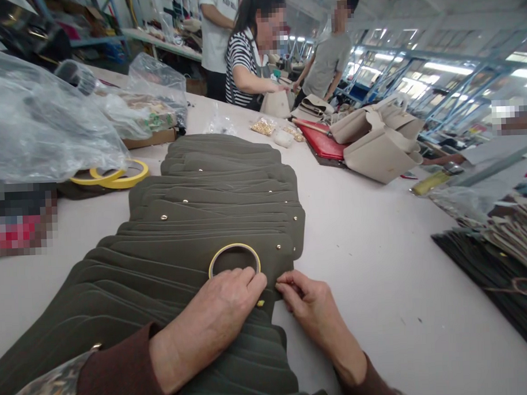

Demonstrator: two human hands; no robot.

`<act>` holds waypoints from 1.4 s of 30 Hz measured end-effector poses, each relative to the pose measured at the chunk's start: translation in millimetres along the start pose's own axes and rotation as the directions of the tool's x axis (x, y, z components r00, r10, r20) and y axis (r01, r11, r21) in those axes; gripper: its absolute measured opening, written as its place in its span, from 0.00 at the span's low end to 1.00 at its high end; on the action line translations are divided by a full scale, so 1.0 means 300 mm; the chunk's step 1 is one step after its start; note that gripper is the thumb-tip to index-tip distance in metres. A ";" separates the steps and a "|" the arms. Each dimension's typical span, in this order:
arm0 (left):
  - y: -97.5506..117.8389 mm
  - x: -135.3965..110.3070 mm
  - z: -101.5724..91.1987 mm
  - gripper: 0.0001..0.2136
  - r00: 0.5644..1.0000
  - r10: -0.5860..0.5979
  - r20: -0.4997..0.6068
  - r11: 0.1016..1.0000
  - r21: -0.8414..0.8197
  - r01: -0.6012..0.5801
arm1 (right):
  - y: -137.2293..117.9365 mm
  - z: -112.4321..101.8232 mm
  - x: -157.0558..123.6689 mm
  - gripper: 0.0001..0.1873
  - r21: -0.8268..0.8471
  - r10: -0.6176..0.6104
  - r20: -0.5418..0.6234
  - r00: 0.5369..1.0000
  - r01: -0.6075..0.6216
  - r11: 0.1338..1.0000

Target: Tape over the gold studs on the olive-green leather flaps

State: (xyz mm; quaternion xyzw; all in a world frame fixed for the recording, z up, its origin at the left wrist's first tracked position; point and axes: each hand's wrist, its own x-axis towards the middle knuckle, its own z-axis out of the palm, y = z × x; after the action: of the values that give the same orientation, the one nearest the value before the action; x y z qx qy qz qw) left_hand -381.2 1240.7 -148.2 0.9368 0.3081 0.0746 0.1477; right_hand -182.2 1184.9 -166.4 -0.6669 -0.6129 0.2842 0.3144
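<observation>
A long overlapping row of dark olive leather pieces [211,188] with small brass studs runs down the table towards me. A yellow tape roll [234,258] lies on one of the nearest pieces. My left hand [220,314] rests just below the roll, fingers curled and pressed onto the olive piece. My right hand [306,302] pinches the right edge of that same piece, fingertips together beside a small brass stud [261,303].
Clear plastic bags [40,124] and two yellow tape rolls [116,177] lie at the left. Beige bags [378,144] and a red mat [324,142] sit at the back right, where several people work. Dark stacked pieces [499,264] lie at the right edge.
</observation>
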 end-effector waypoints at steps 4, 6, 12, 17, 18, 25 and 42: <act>-0.007 0.009 -0.002 0.11 0.999 -0.020 0.035 1.000 -0.005 0.021 | 0.040 0.000 -0.015 0.11 0.200 0.192 -0.021 0.981 -0.184 0.962; -0.010 0.011 -0.003 0.11 0.999 -0.021 0.034 1.000 -0.015 0.021 | 0.048 -0.007 -0.030 0.09 0.218 0.161 -0.012 0.987 -0.154 0.964; -0.012 0.010 -0.008 0.11 1.000 -0.005 0.012 0.999 -0.053 0.006 | 0.025 0.014 -0.048 0.07 -0.100 -0.191 -0.126 0.974 0.179 0.979; -0.021 -0.003 -0.010 0.10 0.999 0.050 0.016 0.995 -0.087 -0.049 | 0.027 0.048 -0.019 0.07 -0.192 -0.264 -0.141 0.954 0.235 0.953; -0.024 -0.008 -0.011 0.09 0.997 0.073 0.005 0.993 -0.091 -0.072 | 0.026 0.045 -0.016 0.07 -0.194 -0.259 -0.127 0.958 0.232 0.953; -0.043 -0.030 -0.034 0.08 0.924 0.197 -0.327 0.970 -0.071 -0.232 | -0.019 -0.036 -0.024 0.09 -0.102 -0.097 0.264 0.960 0.128 0.987; -0.038 -0.038 0.012 0.16 0.915 0.203 -0.348 0.973 -0.029 -0.227 | -0.109 0.034 0.000 0.09 -0.057 -0.613 -0.198 0.765 0.615 0.786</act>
State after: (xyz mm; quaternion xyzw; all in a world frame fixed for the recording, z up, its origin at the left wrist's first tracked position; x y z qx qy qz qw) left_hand -395.8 1241.7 -155.8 0.9319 0.2216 0.2630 0.1150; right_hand -210.9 1187.3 -147.7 -0.4536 -0.7596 0.0987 0.4554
